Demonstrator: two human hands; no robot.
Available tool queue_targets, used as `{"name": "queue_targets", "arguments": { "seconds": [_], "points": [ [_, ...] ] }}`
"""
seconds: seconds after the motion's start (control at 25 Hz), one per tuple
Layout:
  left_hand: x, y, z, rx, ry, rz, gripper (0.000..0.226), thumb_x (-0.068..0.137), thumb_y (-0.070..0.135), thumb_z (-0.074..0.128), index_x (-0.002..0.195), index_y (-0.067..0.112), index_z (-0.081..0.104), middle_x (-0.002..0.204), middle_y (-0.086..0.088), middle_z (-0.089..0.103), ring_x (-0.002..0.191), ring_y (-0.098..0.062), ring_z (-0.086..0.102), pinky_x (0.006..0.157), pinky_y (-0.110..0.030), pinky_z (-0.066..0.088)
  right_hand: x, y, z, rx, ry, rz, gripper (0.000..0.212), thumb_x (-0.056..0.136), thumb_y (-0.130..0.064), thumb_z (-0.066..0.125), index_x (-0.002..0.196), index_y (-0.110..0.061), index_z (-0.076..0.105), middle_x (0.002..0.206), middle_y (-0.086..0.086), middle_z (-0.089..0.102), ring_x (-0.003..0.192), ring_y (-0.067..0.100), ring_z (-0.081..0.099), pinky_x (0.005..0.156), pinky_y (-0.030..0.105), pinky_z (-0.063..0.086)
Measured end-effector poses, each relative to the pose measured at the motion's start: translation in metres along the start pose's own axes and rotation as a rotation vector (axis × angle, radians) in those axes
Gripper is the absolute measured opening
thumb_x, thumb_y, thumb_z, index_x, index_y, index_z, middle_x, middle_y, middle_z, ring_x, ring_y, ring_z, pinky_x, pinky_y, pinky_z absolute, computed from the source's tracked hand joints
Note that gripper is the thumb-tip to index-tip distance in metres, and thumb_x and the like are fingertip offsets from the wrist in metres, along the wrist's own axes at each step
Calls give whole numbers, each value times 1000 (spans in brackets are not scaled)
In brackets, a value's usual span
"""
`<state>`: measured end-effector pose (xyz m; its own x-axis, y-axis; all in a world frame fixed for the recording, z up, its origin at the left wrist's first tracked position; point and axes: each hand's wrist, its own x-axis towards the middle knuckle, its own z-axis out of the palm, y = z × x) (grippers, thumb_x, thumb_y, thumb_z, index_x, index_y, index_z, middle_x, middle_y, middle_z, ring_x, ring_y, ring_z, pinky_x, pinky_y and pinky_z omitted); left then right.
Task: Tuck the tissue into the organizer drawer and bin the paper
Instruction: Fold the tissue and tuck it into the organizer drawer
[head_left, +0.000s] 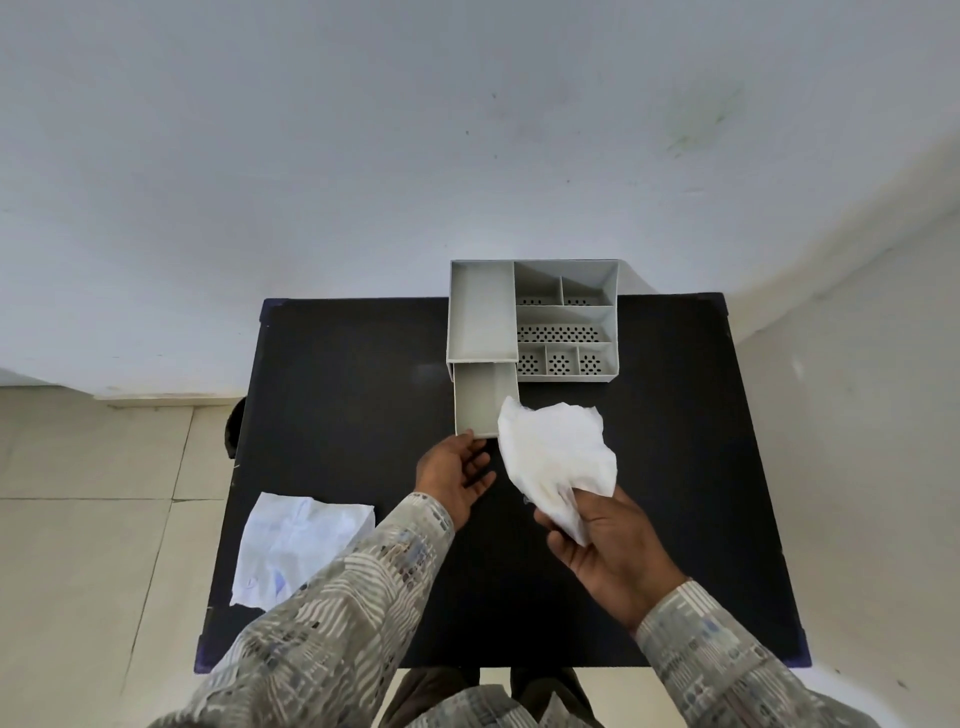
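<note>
— Head view puts it plainly: the right hand (605, 540) has its grip closed on the crumpled white tissue (558, 457), bunched at the low end, the rest fanning up toward eleven o'clock.

— And the pulled-out grey plastic drawer (485, 400)?

— Just past the tissue's top edge, at about eleven o'clock from the grip; its long axis runs twelve to six, out of the grey compartmented organizer (535, 322). The left hand (457, 475) is nearer it, fingers loosely spread, touching the drawer's front lip, gripping nothing that I can make out.

— The paper?

— The creased white paper sheet (296, 545) lies flat on the black counter (675, 441) at eight o'clock, partly under the left sleeve. I see no bin for certain; a dark shape beyond the counter's left edge is too cut off to tell.
</note>
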<state>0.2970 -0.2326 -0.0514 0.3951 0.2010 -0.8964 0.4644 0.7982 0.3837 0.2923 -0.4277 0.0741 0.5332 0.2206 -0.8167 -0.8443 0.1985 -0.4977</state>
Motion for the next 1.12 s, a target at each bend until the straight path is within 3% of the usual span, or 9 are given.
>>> {"name": "queue_targets", "arguments": {
  "seconds": [0.12,0.4,0.52,0.64,0.68,0.76,0.84,0.96,1.12],
  "points": [
    [0,-6,-6,30,14,16,23,97,18,68,118,11,72,102,-9,77,96,-27,70,87,-48,62,2,0,1,-10,-2,-5,27,104,-14,62,130,-19,68,99,10,84,72,21,80,50,27,59],
    [-8,-2,-17,90,25,60,31,98,18,63,125,4,70,115,-21,76,98,-32,70,101,-56,58,6,5,10,-71,-33,-12,28,103,-16,63,130,-25,66,103,10,84,74,21,81,51,27,59],
    [-36,4,-24,195,89,58,39,101,37,62,129,11,69,129,-21,73,95,-31,69,89,-52,61,13,6,20,-119,-31,-14,30,104,-13,61,130,-27,64,97,5,85,71,20,81,50,27,59],
    [-68,14,-29,260,-26,100,53,93,64,63,119,19,75,111,-15,78,85,-29,74,72,-44,64,21,5,31,-183,-57,-58,39,100,-16,66,135,-32,61,111,5,82,77,21,80,54,30,59],
    [-77,21,-29,318,-118,135,53,90,67,66,113,21,79,106,-14,81,82,-29,76,71,-44,64,25,5,35,-239,-79,-79,44,96,-20,69,137,-34,59,118,5,80,82,21,80,56,30,60],
    [-87,35,-27,534,-177,281,33,87,52,78,101,21,80,98,-9,84,82,-27,81,73,-45,67,33,5,42,-455,-98,-113,52,91,-30,70,140,-38,54,127,1,73,97,22,77,59,31,62],
    [-82,50,-25,878,-11,500,12,85,29,84,94,24,78,89,1,82,82,-21,80,72,-42,68,44,3,50,-670,-32,-149,47,97,-31,68,141,-37,53,129,-1,68,100,20,72,57,33,64],
    [-70,63,-19,1241,173,718,17,81,27,85,93,19,75,82,7,73,76,-15,70,69,-28,53,63,-3,53,-947,92,-320,32,97,-27,69,128,-22,65,114,4,72,87,22,74,62,43,68],
    [-48,71,-5,1393,191,807,27,78,24,85,102,16,75,93,-1,76,86,-22,71,81,-34,56,83,-16,63,-1339,168,-528,31,91,-35,68,115,-15,68,104,10,76,91,31,74,83,44,63]
  ]
}}
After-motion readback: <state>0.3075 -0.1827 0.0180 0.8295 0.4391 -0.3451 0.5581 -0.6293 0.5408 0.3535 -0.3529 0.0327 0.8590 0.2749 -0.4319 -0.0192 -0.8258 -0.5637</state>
